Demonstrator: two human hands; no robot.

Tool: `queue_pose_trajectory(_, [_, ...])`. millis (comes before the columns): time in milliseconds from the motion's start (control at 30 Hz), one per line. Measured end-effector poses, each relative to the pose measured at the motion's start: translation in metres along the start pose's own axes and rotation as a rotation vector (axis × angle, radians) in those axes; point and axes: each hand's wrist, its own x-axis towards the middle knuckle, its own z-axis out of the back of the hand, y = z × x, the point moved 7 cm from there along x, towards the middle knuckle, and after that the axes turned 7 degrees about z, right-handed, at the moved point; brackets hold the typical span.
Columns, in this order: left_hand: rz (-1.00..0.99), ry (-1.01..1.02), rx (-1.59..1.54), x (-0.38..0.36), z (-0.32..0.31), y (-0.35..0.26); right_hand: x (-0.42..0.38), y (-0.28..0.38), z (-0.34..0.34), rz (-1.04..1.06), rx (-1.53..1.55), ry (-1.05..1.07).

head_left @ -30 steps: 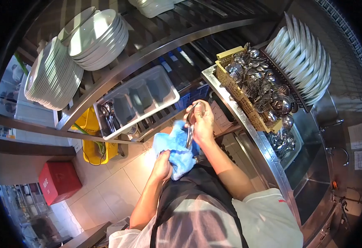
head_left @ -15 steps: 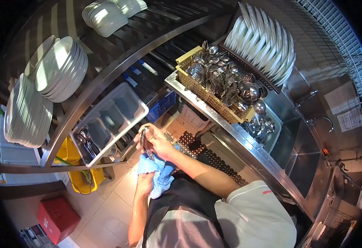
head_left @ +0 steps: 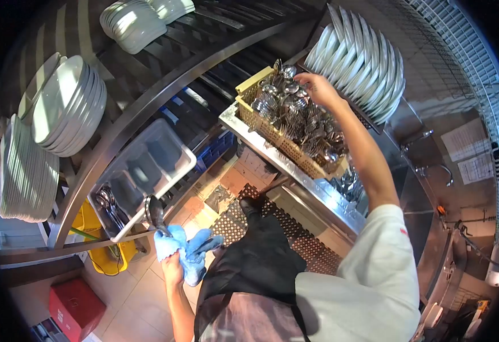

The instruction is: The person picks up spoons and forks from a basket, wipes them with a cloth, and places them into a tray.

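clamping blue cloth (head_left: pixel 190 257) around spoons (head_left: pixel 156 213) in left hand (head_left: pixel 172 270), near left; reaching apart with right hand (head_left: pixel 319 90) to heaped cutlery (head_left: pixel 303 121) in yellow basket (head_left: pixel 254 80), far right, grip unclear. could drop spoons through slack cloth, or spill tangled cutlery by tugging.

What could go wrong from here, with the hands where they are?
The right hand reaches into metal cutlery heaped in a yellow perforated plastic basket; lifting a piece could drag tangled neighbours out. It is also close to upright white plates, which it might knock. Shiny metal utensils poke from the fluffy blue cloth in the left hand and could slip out.
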Motion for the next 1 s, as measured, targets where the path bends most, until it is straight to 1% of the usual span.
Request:
queue_pose_trajectory(67, [0.014,-0.049,-0.115,0.0,-0.009,-0.002,0.022,-0.016,-0.024,0.324,-0.196,0.112])
queue_pose_trajectory(133, [-0.014,-0.104,-0.174,0.001,-0.022,-0.009,0.036,-0.017,-0.034,0.357,-0.102,0.224])
queue_pose_trajectory(200, [-0.034,-0.161,-0.229,0.002,-0.033,-0.012,0.051,-0.03,-0.06,0.448,-0.124,0.432])
queue_pose_trajectory(233, [-0.021,-0.154,-0.288,0.003,-0.038,-0.011,0.054,-0.036,-0.062,0.443,-0.122,0.454])
queue_pose_trajectory(300, [-0.022,-0.17,-0.363,0.009,-0.05,-0.014,0.068,-0.046,-0.058,0.463,-0.077,0.428])
queue_pose_trajectory(333, [-0.015,-0.177,-0.358,0.011,-0.055,-0.017,0.072,-0.051,-0.056,0.475,-0.041,0.397])
queue_pose_trajectory(367, [-0.003,-0.181,-0.343,0.012,-0.061,-0.021,0.076,-0.054,-0.05,0.525,-0.03,0.297])
queue_pose_trajectory(400, [0.008,-0.186,-0.328,0.013,-0.067,-0.023,0.078,-0.056,-0.048,0.525,-0.023,0.302])
queue_pose_trajectory(500, [-0.018,-0.202,-0.336,0.021,-0.083,-0.03,0.08,-0.061,-0.042,0.468,-0.004,0.143])
queue_pose_trajectory(600, [-0.005,-0.237,-0.306,0.027,-0.097,-0.036,0.077,-0.062,-0.044,0.429,0.097,0.102])
queue_pose_trajectory(633, [0.012,-0.256,-0.29,0.028,-0.1,-0.038,0.077,-0.066,-0.051,0.41,0.088,0.155])
queue_pose_trajectory(667, [0.015,-0.259,-0.284,0.029,-0.103,-0.039,0.078,-0.069,-0.053,0.407,0.095,0.157])
queue_pose_trajectory(767, [0.037,-0.254,-0.258,0.032,-0.112,-0.042,0.078,-0.061,-0.053,0.542,0.112,0.186])
queue_pose_trajectory(867, [0.039,-0.28,-0.253,0.031,-0.115,-0.044,0.079,-0.051,-0.041,0.512,0.057,0.202])
queue_pose_trajectory(933, [0.022,-0.3,-0.28,0.029,-0.115,-0.044,0.079,-0.044,-0.042,0.521,0.093,0.208])
queue_pose_trajectory(1000, [0.037,-0.318,-0.295,0.028,-0.12,-0.047,0.077,-0.029,-0.046,0.706,0.18,0.226])
